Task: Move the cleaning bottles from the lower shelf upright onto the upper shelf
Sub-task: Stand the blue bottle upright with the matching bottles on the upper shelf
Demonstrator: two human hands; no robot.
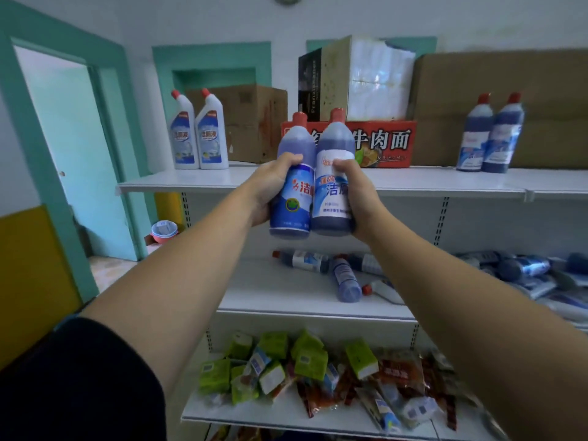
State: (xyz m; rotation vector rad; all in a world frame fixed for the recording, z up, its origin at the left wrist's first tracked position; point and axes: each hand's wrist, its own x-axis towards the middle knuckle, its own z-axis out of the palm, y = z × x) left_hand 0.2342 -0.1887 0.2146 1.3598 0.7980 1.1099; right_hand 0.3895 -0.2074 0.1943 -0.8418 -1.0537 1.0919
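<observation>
Bare left forearm (pixel 178 275), bare right forearm (pixel 445 288), 1 black short sleeve (pixel 79 383) on left arm, thin blue trim (pixel 67 320) at its edge

Bottle pile (pixel 525 268) on lower shelf (pixel 286 300), far right — blurred, cut by the frame edge, count unclear. Held bottles (pixel 331 186) — small label print unreadable.

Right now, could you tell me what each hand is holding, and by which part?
The left hand grips the left blue bottle round its middle, and the right hand grips the right blue bottle round its middle.
</observation>
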